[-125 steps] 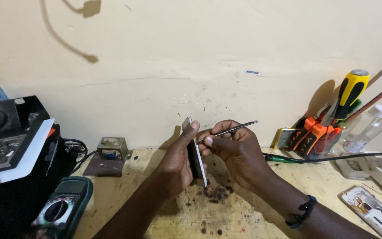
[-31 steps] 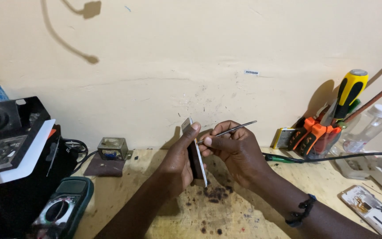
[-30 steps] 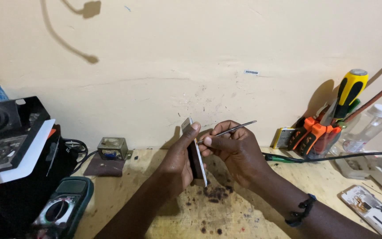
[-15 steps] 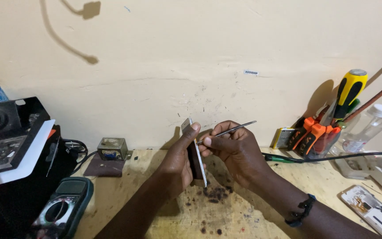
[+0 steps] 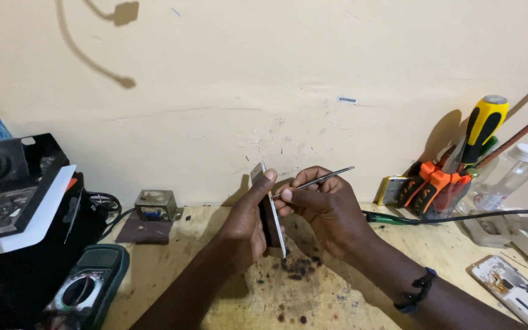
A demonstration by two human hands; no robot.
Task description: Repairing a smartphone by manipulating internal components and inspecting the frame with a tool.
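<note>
My left hand [image 5: 247, 227] holds a thin flat phone-like device [image 5: 270, 211] upright on its edge, above a stained wooden bench [image 5: 313, 299]. My right hand [image 5: 328, 205] grips slim metal tweezers [image 5: 319, 179], whose tip rests against the device's upper edge beside my left thumb. The device's face is turned away, so its details are hidden.
A green multimeter [image 5: 87, 288] lies at the front left beside black equipment [image 5: 13, 201]. A small metal transformer [image 5: 154, 205] sits by the wall. A tool holder with screwdrivers and pliers [image 5: 453, 165], a clear bottle [image 5: 508, 178], a black cable [image 5: 459, 218] and an opened phone [image 5: 514, 293] occupy the right.
</note>
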